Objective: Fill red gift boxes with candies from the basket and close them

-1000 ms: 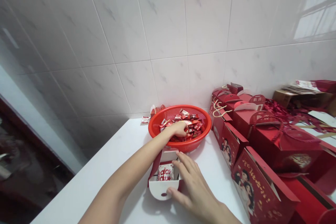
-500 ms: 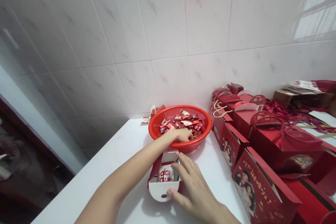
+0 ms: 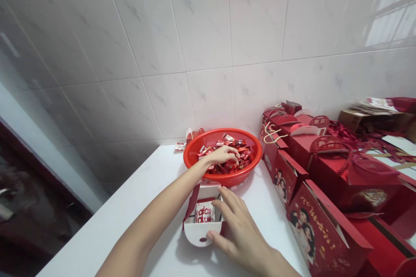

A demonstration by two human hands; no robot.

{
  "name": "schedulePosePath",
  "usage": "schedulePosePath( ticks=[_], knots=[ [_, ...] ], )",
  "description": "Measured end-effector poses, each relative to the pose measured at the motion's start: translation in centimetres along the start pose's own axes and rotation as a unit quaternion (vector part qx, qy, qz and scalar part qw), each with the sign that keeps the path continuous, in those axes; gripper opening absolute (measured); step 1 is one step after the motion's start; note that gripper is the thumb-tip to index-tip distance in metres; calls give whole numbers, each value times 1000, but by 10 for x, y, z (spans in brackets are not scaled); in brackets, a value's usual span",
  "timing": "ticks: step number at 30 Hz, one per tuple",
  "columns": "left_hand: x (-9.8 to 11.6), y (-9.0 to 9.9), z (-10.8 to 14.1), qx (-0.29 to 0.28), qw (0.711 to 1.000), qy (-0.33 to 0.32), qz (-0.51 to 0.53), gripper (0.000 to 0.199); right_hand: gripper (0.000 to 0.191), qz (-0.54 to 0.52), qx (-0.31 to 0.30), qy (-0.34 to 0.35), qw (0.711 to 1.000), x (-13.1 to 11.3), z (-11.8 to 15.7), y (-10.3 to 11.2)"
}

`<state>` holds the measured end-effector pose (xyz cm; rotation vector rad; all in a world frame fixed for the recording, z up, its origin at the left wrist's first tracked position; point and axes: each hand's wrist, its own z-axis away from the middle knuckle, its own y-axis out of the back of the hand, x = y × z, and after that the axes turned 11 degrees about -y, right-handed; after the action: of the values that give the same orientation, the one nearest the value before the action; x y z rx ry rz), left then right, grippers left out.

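Below the tiled wall [image 3: 208, 43], the white worktop [image 3: 136, 207] carried a red basket [image 3: 234, 179] of wrapped candies [image 3: 224, 168]. Your left hand [image 3: 227, 156] curled loosely over them; whether it gripped any couldn't be told. Your right hand [image 3: 238, 229], fingers spread, touched the right side of the opened box [image 3: 195, 234] near the basket, a red-and-white packet [image 3: 205, 213] inside.

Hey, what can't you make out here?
In the head view:
Whether the left hand holds anything: hidden by its fingers.
Open box: floor hidden by the patterned packet, outer right side by the right hand.
Fine print on sweets in the red basket: too small.
Nearest couple-printed box: bottom partly cut off by the lower edge.
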<state>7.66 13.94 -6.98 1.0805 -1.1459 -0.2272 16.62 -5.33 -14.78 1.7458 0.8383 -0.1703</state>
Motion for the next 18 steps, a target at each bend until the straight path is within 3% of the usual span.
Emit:
schedulePosePath(
  ticks=[3, 9, 18],
  knots=[
    [-4, 1, 2, -22, 1000, 8, 1, 31, 46, 4, 2, 1, 1000, 0, 0, 0],
    [-3, -8, 6, -144, 988, 19, -41, 31, 45, 8, 10, 4, 1000, 0, 1, -1],
    [3, -13, 4, -173, 982, 39, -72, 24, 47, 6, 9, 8, 1000, 2, 0, -3]
  ],
)
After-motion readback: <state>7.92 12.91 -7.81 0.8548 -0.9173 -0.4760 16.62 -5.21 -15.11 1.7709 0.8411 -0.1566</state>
